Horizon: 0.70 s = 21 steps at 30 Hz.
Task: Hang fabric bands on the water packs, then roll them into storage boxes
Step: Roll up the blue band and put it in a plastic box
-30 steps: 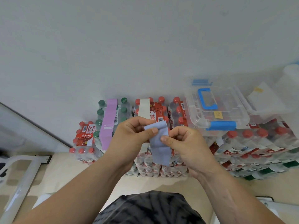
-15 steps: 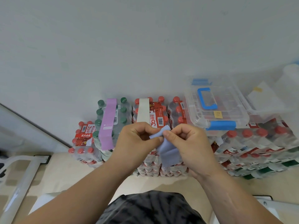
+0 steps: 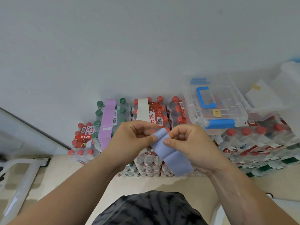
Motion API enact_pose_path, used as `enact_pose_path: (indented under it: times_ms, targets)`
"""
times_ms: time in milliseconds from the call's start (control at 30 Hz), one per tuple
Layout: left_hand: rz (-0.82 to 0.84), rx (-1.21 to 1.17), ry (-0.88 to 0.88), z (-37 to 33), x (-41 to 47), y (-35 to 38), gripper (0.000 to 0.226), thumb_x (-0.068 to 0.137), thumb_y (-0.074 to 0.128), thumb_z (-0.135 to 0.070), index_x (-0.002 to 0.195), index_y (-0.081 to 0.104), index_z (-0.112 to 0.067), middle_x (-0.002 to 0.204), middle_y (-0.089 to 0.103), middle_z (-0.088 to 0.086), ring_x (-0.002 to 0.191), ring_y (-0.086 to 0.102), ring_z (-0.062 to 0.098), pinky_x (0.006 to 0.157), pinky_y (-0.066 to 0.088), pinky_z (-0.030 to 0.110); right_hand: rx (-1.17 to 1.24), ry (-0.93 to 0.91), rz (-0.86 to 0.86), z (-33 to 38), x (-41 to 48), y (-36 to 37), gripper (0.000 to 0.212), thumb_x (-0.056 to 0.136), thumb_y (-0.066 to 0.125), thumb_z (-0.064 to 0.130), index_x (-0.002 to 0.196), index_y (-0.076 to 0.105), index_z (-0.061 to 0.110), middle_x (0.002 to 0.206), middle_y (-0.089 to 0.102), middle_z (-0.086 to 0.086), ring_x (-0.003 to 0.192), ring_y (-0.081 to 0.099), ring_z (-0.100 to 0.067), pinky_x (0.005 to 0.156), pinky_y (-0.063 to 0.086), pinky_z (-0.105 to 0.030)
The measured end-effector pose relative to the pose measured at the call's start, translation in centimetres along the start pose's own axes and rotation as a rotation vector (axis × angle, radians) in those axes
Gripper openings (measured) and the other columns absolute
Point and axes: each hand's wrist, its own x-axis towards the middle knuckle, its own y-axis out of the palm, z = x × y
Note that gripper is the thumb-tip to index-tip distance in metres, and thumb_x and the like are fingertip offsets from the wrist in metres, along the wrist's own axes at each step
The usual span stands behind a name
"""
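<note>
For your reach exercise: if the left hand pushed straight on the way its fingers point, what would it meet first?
The left hand points toward the right hand; it would probably meet that hand's fingers first, past the blue band both pinch.

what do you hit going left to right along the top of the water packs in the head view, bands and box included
green-capped pack → purple band → cream band → red-capped bottles → clear storage box with the blue handle → second clear box at the right edge
</note>
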Motion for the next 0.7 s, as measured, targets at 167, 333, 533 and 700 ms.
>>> enact_pose_path:
  times_ms: [167,333,533,700]
  targets:
    - [0.157,0.070,0.009,-0.4,-0.3,0.0,0.045,0.088,0.069,0.006,0.123,0.069,-0.022,0.094,0.066,0.016,0.084,0.074,0.033,0.075,0.060,0.029,-0.062,-0.033,0.013,0.2,0.1,-0.8,0.019,0.079,0.086,0.011,0.072,0.073,0.022,0.081,0.076,-0.009,0.077,0.071,-0.023,0.074,0.058,-0.037]
    - [0.251,0.197,0.058,-0.7,-0.4,-0.3,0.041,0.091,0.066,0.003,0.118,0.070,-0.027,0.098,0.065,0.009,0.082,0.074,0.029,0.075,0.060,0.028,-0.121,-0.034,0.036,0.8,0.1,-1.3,0.013,0.078,0.087,0.011,0.078,0.075,0.015,0.081,0.077,-0.005,0.079,0.073,-0.022,0.078,0.060,-0.041]
    - [0.158,0.363,0.121,-0.4,-0.3,0.2,0.038,0.089,0.069,-0.003,0.109,0.073,-0.035,0.092,0.069,-0.001,0.073,0.074,0.022,0.070,0.059,0.022,-0.139,-0.022,0.032,1.1,0.2,-1.2,0.008,0.080,0.085,0.014,0.081,0.078,0.013,0.078,0.076,-0.002,0.071,0.068,-0.010,0.067,0.055,-0.019]
    - [0.102,0.524,0.204,-0.2,-0.3,0.6,0.039,0.086,0.075,-0.012,0.110,0.073,-0.042,0.091,0.072,-0.018,0.070,0.071,0.009,0.065,0.057,0.018,-0.044,0.001,-0.009,0.7,-0.1,-0.2,0.008,0.082,0.083,0.020,0.080,0.078,0.014,0.079,0.077,-0.006,0.072,0.068,-0.008,0.068,0.053,-0.022]
